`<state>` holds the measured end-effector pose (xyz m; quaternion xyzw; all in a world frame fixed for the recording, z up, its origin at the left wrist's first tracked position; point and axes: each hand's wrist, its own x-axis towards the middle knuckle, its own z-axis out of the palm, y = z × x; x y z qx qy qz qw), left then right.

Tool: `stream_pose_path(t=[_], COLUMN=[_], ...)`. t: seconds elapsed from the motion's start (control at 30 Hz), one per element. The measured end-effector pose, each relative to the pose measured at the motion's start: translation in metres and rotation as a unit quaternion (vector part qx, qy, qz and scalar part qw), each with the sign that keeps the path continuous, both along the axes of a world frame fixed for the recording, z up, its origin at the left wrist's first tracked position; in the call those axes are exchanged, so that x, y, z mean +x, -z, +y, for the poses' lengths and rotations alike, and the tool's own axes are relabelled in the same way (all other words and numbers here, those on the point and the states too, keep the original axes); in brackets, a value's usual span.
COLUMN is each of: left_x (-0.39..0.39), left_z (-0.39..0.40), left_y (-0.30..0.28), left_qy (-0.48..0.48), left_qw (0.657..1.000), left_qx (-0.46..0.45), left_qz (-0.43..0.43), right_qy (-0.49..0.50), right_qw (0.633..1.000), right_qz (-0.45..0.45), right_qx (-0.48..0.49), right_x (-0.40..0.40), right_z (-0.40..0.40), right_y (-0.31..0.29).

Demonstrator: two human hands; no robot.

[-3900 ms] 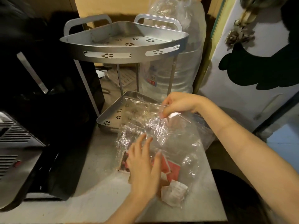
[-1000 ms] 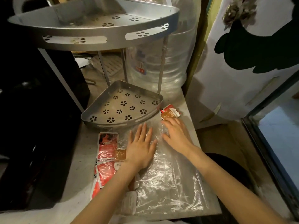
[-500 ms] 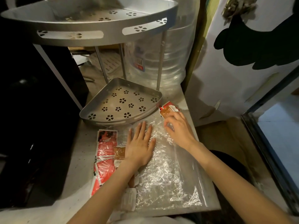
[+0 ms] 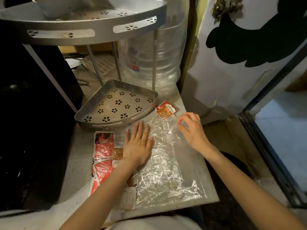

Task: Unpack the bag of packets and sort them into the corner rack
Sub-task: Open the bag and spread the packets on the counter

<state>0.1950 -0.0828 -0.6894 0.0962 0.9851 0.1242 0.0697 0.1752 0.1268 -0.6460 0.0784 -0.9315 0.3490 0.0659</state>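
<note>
Left hand (image 4: pixel 138 145) lies flat, fingers straight and a little spread, palm pressing down on the crinkled clear plastic bag (image 4: pixel 166 165) that is spread out on the pale grey desk (image 4: pixel 74 171). No grip there, just an open palm holding the film down. Right hand (image 4: pixel 191 130) hovers at the bag's far right corner, fingers curled, thumb and forefinger drawn close together at the film's edge; whether that grip actually has the plastic pinched, I cannot tell.

Just beyond those fingertips sits a small orange and red sauce packet (image 4: pixel 166 111) on the desk, close beside the rack's lower tray. Left of the flat hand lies a row of red and white flat packets (image 4: pixel 103 156), with a small tan packet (image 4: pixel 117 152) on top of them by the wrist. Nearer the desk's front edge, a pale whitish packet (image 4: pixel 128 198) shows beside the forearm.

Behind all this stands the silver metal corner rack (image 4: pixel 116 105), flower-shaped holes punched in both tiers, lower tray sitting on the desk, upper tier (image 4: pixel 93 25) overhead. A large clear plastic water jug (image 4: pixel 166 52) stands behind the rack's right leg.
</note>
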Motion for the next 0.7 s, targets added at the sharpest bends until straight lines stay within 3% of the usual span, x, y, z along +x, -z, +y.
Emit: stream_pose_path(t=[0.2, 0.4, 0.57, 0.7], left_x=[0.0, 0.002, 0.028, 0.085], left_z=[0.0, -0.001, 0.015, 0.046], left_y=[-0.001, -0.012, -0.049, -0.057], left_qy=[0.004, -0.001, 0.005, 0.045], left_qw=[1.0, 1.0, 0.989, 0.974], left_qx=[-0.015, -0.016, 0.079, 0.221], left_qz=[0.0, 0.012, 0.125, 0.007], right_qy=[0.088, 0.186, 0.183, 0.166], right_qw=[0.982, 0.885, 0.801, 0.773], right_qz=[-0.037, -0.15, -0.205, -0.219], right_qx=[-0.163, -0.4, -0.531, -0.572], right_x=[0.011, 0.02, 0.023, 0.03], right_z=[0.02, 0.02, 0.023, 0.019], right_y=[-0.005, -0.014, -0.02, -0.022])
